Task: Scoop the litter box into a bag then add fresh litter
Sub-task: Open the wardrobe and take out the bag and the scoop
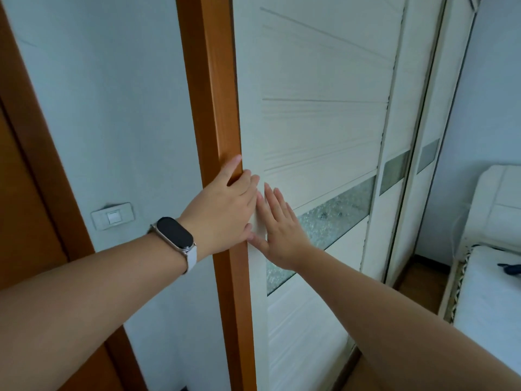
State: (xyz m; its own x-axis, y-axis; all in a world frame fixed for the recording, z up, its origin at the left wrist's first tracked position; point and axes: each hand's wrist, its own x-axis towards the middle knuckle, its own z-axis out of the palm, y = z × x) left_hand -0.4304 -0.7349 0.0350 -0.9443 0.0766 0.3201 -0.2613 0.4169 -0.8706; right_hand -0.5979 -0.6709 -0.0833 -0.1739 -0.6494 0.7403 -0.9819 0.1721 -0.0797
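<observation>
Passes a light switch [113, 216] on the pale wall [112, 108] at the left, then an orange wooden frame [214, 94]. Wears a dark wristband [174, 232] on the left arm. Lays the left hand [225, 210] across the frame's edge and the white sliding door [324, 122], fingers straight, tips at the seam where door meets frame, gripping nothing. Sets the right hand [279, 230] flat on the door just beside it, fingers straight and spread, thumbs close together, partly over a frosted glass strip [338, 215]. Looks like a step ahead of any scooping: getting into the wardrobe, probably for a bag or fresh litter. Calls next for a sideways push to the right with both palms, with enough pressure to stop them slipping on the smooth face. Shows no litter box, bag or litter anywhere; cannot say where these sit. Hides the wardrobe's contents behind the shut door. Ends at the right with the corner of a bed [485, 292].
</observation>
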